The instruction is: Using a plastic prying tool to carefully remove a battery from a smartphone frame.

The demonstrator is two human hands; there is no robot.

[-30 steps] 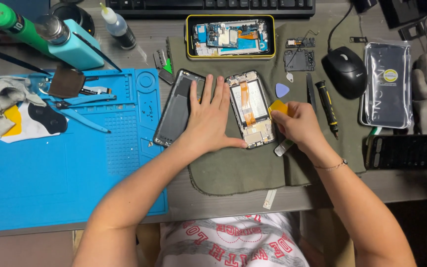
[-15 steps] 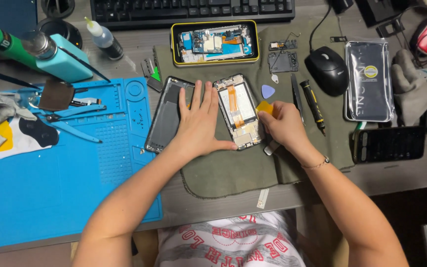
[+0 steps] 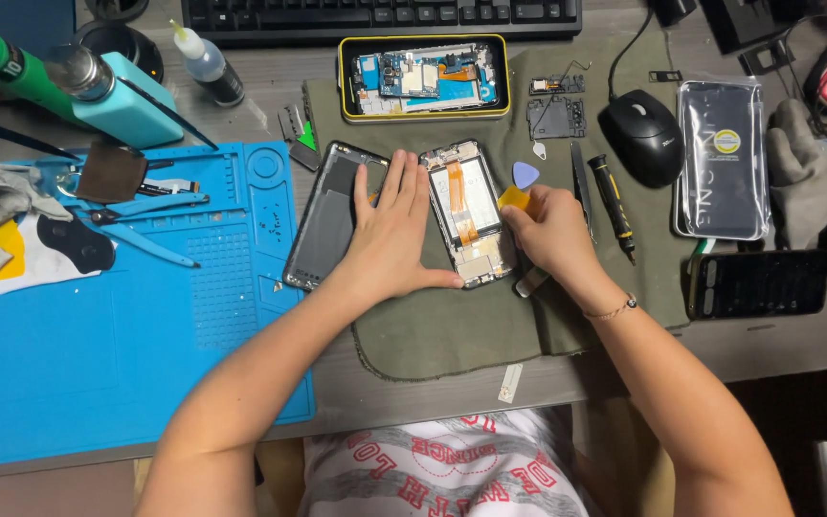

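Our right hand is curled shut around a small orange pick, and the tip of the pick touches the right edge of the open phone frame. To do this well, we think the pick should stay flat and slide slowly along the edge, so the thin orange ribbon inside does not tear. Our left hand lies open and flat, fingers spread. It presses down just left of the frame, and its thumb rests on the frame's bottom corner to keep it from slipping. Under the left fingers, a bit further left, lies a dark glass screen. Both parts sit on a green cloth. Just above the right hand is a blue pick, and to the right of it a black screwdriver. Further up sits a yellow phone case full of parts. Far to the left is a blue mat.
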